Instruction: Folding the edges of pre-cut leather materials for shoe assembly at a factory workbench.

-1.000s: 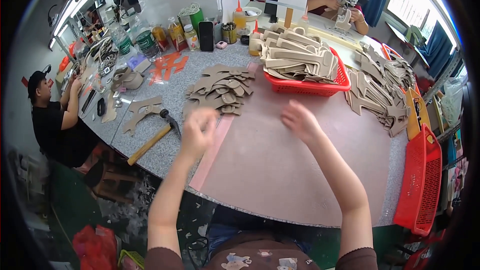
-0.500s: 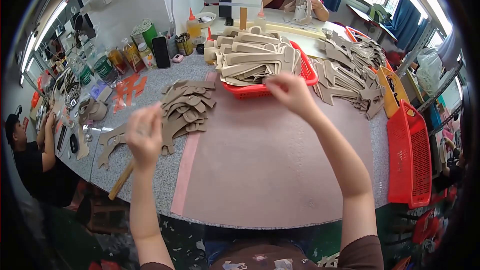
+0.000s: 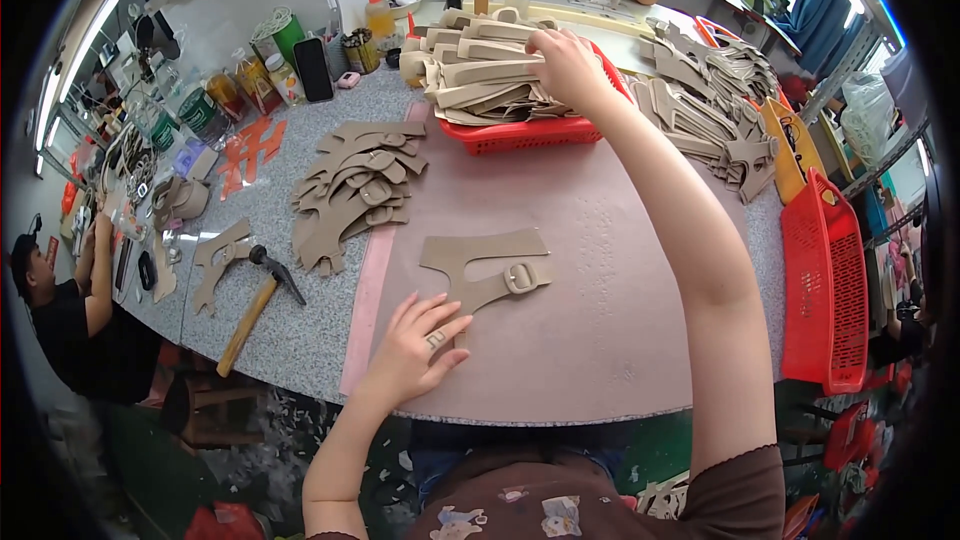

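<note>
Buckled strap piece (image 3: 487, 268) on mat (image 3: 600, 270), cut pieces pile (image 3: 355, 185) left, basket (image 3: 510, 130) behind, hammer (image 3: 255, 302) far left

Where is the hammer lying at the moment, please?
The hammer lies on the grey speckled table, left of the pink mat, beside the left hand.

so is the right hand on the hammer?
No. The right hand reaches into the tan pieces stacked in the red basket, while the hammer lies untouched on the table at the person's left.
</note>
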### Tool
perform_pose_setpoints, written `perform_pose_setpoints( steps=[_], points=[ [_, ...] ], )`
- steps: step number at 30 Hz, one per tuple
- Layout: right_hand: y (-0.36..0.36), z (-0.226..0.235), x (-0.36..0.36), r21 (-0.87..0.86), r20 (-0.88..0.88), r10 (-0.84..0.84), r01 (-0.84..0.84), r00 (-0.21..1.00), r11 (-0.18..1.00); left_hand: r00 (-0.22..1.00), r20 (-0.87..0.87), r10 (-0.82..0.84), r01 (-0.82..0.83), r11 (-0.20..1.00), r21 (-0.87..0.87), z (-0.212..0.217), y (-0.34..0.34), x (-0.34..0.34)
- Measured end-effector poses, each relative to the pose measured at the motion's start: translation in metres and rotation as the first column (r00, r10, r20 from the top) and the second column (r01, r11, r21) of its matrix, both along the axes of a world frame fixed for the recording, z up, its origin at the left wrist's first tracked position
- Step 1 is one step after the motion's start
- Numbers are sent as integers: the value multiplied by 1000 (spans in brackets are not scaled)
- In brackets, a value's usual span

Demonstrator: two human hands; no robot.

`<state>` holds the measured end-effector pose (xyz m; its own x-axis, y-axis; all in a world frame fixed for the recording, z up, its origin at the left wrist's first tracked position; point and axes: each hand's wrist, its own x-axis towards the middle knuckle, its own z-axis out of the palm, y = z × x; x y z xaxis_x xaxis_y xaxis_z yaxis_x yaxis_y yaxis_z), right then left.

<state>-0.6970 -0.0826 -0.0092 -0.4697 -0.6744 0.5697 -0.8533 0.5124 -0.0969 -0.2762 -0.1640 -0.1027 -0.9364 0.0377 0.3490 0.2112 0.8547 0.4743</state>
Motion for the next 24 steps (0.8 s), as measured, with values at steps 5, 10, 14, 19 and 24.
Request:
perform_pose_setpoints(
  steps=[5,10,14,19,24],
  points=[
    [-6,-8,7,249,-316,-107,192,943,949,998,-56,4,-2,999,36,-5,33,-5],
    [-3,25,7,98,-476,-106,172,873,980,993,-109,40,-27,993,115,-11,35,5],
    [14,32,5,-58,-257,-93,81,962,995,991,-115,63,-38,978,206,-9,32,-6],
    [24,68,68,-361,-361,161,-297,918,884,975,-136,175,-109,914,390,14,32,-17],
    [35,20,231,-282,89,602,-560,793,779,882,-110,459,-69,356,932,32,21,-10]
  ],
)
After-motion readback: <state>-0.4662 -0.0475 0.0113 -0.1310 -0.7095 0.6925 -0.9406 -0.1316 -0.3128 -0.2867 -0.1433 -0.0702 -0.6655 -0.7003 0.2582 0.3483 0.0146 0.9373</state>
